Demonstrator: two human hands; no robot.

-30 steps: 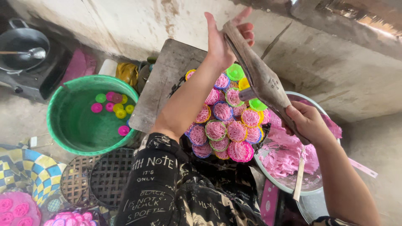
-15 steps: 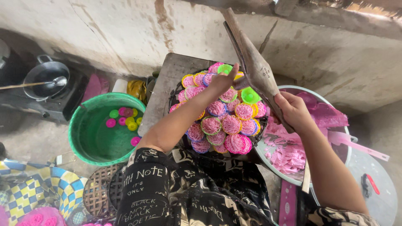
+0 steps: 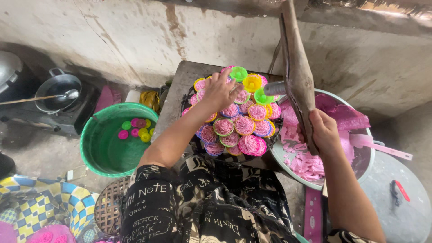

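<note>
My left hand (image 3: 219,92) rests on a dark tray (image 3: 191,101) packed with several small coloured cups (image 3: 243,126) holding pink noodle nests; its fingers are curled over the cups at the tray's far left. My right hand (image 3: 323,131) grips the handle of a long wooden press (image 3: 294,67), which stands nearly upright over the tray's right side, its metal cylinder (image 3: 274,88) pointing at the cups. Whether the left hand holds a cup is hidden by the fingers.
A metal basin of pink dough (image 3: 335,148) with a pink spatula (image 3: 382,147) sits right of the tray. A green basin (image 3: 101,150) with floating cups stands to the left. A black pan with a ladle (image 3: 57,92) is at far left; woven baskets (image 3: 108,209) lie below.
My left hand has come down from the raised press onto the cups at the tray's far left. The press has swung upright in my right hand.
</note>
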